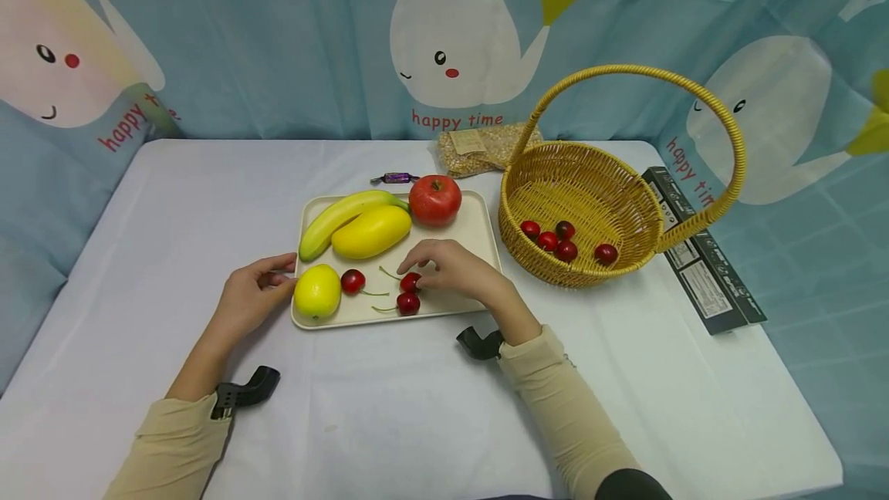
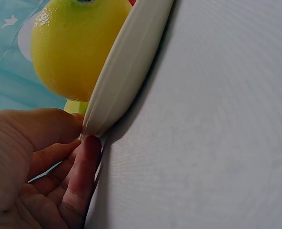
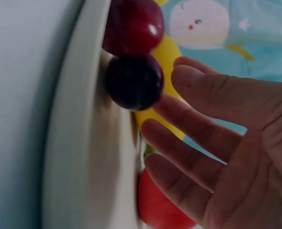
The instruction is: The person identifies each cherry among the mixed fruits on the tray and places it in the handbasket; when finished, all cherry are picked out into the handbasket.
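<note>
Pinching the left rim of a smooth, cream-coloured tray [image 1: 479, 241], the left hand [image 1: 253, 299] has its thumb on the lip and a finger below it. Beneath everything lies the white cloth of the counter [image 1: 375, 407]. Within the tray's near left corner sits a glossy, dimpled lemon [image 1: 318, 292]. Beyond it a curved banana [image 1: 336, 221], greenish at its tips, lies against a plump, smooth yellow fruit [image 1: 371, 232]. Just right of the lemon is a shiny left cherry [image 1: 353, 282], its thin green stem pointing right. Past the tray's far side lies a small sweet in a purple wrapper [image 1: 394, 178].

Farther right, a far cherry [image 1: 410, 282] and a near cherry [image 1: 407, 304] sit together, stems trailing left. Over them the right hand [image 1: 454, 272] is loose, thumb and fingers apart, gripping nothing (whether a fingertip touches the far cherry, I cannot tell). A round red fruit [image 1: 435, 201] fills the tray's far side. Behind, a crinkly clear bag [image 1: 493, 151] holds pale grains; right of it stands a woven golden basket [image 1: 517, 253] with an arched handle and five basket cherries [image 1: 566, 251] inside. Rightmost lies a long, flat dark box [image 1: 708, 288].
</note>
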Demonstrator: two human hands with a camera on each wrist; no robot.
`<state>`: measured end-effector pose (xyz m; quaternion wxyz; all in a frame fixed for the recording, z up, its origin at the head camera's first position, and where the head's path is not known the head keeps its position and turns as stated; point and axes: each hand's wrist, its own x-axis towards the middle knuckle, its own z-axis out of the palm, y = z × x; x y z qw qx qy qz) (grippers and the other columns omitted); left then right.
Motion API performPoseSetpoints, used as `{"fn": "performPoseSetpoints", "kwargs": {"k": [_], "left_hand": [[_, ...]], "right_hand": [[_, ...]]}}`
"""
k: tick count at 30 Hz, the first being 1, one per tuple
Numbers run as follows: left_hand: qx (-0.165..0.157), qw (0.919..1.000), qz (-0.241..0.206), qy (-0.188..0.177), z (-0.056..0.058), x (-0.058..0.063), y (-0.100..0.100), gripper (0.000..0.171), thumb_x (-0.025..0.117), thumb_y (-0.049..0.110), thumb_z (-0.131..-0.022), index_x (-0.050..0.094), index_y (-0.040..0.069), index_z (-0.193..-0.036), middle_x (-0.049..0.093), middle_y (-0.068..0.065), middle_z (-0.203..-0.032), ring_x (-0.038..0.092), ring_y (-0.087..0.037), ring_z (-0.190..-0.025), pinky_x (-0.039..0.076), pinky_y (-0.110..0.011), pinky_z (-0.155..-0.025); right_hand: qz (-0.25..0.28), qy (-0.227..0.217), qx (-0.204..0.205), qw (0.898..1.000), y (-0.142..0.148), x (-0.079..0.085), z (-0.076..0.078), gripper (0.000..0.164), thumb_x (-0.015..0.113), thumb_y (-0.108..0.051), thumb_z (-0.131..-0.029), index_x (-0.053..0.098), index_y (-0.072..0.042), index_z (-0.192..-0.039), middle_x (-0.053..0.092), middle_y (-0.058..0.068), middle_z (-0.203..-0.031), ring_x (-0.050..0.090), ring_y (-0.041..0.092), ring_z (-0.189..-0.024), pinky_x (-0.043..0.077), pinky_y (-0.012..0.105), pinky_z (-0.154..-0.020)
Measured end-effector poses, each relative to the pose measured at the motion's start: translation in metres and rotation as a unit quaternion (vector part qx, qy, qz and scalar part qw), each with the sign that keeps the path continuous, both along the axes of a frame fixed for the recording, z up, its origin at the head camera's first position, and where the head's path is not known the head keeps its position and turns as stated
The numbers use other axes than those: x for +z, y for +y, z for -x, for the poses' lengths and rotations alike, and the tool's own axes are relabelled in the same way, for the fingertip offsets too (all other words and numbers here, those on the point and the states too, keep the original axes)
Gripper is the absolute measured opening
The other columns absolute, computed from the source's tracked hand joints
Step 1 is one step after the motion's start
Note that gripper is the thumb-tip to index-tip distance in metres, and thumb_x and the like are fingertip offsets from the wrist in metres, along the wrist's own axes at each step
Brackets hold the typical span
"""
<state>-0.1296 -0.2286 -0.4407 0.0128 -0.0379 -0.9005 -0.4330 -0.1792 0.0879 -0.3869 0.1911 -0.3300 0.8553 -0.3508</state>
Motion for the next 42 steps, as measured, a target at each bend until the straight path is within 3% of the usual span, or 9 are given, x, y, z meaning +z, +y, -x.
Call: {"fn": "performPoseSetpoints", "kwargs": {"k": [8,19,26,33,39,42], "left_hand": [[0.002,1.0000,0.004,-0.004,0.000,0.000,0.000,0.043,0.062,0.017,-0.088,0.054,-0.002,-0.125,0.061,-0.019,-0.109,0.048,0.002,-0.076,0.039,-0.008,-0.063],[0.001,1.0000,0.003,0.001,0.001,-0.001,-0.001,0.043,0.063,0.018,-0.088,0.055,-0.002,-0.125,0.062,-0.019,-0.108,0.048,0.003,-0.077,0.039,-0.008,-0.063],[-0.002,1.0000,0.002,0.002,0.000,0.000,0.000,0.042,0.063,0.016,-0.088,0.055,-0.003,-0.124,0.062,-0.019,-0.108,0.048,0.002,-0.076,0.039,-0.009,-0.062],[-0.006,0.9999,-0.004,-0.007,0.000,-0.001,0.001,0.044,0.062,0.017,-0.088,0.053,-0.004,-0.125,0.061,-0.020,-0.109,0.048,0.006,-0.076,0.040,-0.008,-0.063],[0.000,0.9999,0.001,-0.010,0.001,0.000,0.000,0.045,0.062,0.019,-0.088,0.053,-0.003,-0.126,0.060,-0.019,-0.110,0.048,0.007,-0.077,0.040,-0.006,-0.065],[0.000,1.0000,0.002,-0.009,0.001,0.000,0.000,0.045,0.063,0.019,-0.088,0.053,-0.003,-0.126,0.060,-0.019,-0.110,0.048,0.007,-0.078,0.040,-0.006,-0.065]], "right_hand": [[-0.032,-0.001,0.024,0.999,-0.004,-0.009,0.000,0.027,0.067,0.000,-0.081,0.069,-0.009,-0.106,0.063,-0.001,-0.105,0.053,0.012,-0.092,0.044,0.024,-0.082],[-0.038,0.007,0.010,0.999,-0.004,-0.011,0.000,0.027,0.068,-0.002,-0.081,0.068,-0.010,-0.107,0.063,-0.001,-0.104,0.054,0.010,-0.091,0.044,0.020,-0.081],[-0.001,0.008,-0.024,1.000,0.007,-0.003,0.001,0.028,0.069,-0.004,-0.080,0.068,-0.010,-0.108,0.063,-0.003,-0.103,0.054,0.010,-0.090,0.047,0.027,-0.080],[0.058,0.048,-0.066,0.995,0.038,0.020,0.001,0.029,0.069,-0.002,-0.080,0.067,-0.010,-0.108,0.065,-0.001,-0.105,0.055,0.012,-0.094,0.048,0.033,-0.078],[0.099,0.072,-0.142,0.982,0.085,0.044,-0.002,0.030,0.068,-0.004,-0.081,0.066,-0.011,-0.111,0.062,0.002,-0.109,0.055,0.016,-0.096,0.048,0.035,-0.078],[0.095,0.075,-0.192,0.974,0.112,0.051,-0.003,0.031,0.067,-0.005,-0.083,0.065,-0.012,-0.113,0.059,0.003,-0.114,0.057,0.019,-0.094,0.049,0.037,-0.078]]}}
